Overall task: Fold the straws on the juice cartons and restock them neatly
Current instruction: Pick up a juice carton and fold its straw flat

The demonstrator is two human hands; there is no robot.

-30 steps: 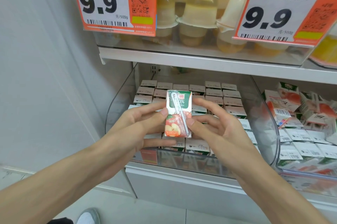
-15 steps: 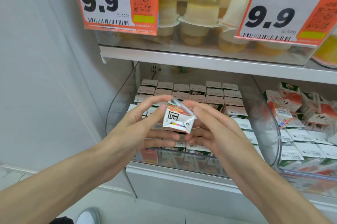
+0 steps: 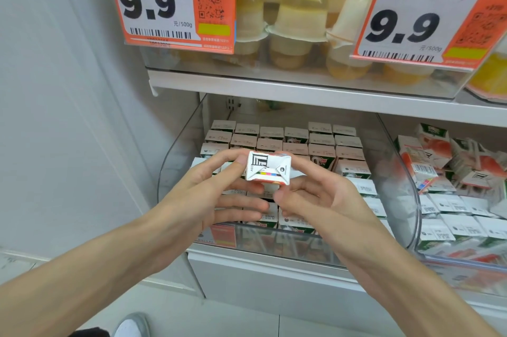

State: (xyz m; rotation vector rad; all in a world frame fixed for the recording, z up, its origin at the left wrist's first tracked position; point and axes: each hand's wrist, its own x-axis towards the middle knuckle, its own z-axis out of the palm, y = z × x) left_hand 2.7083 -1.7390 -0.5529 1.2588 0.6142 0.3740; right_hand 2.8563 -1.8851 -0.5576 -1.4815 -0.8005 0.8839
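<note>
A small juice carton [image 3: 267, 169] is held between both hands above the clear bin [image 3: 175, 150], tipped so its white folded bottom faces me. My left hand [image 3: 211, 188] pinches its left side with thumb and fingers. My right hand [image 3: 318, 194] grips its right side and underside. The carton's straw is hidden on the far face. Below the hands, rows of upright juice cartons [image 3: 321, 142] fill the bin.
A second clear bin [image 3: 466, 262] at right holds jumbled and stacked cartons [image 3: 428, 164]. The shelf above [image 3: 274, 90] carries jelly cups [image 3: 299, 18] behind two orange 9.9 price tags [image 3: 170, 2]. A white wall stands at left. My shoe [image 3: 131, 325] shows on the floor.
The carton went from upright with its straw facing me to tipped away, bottom face toward me, and was turned a little further. Both hands kept hold of it.
</note>
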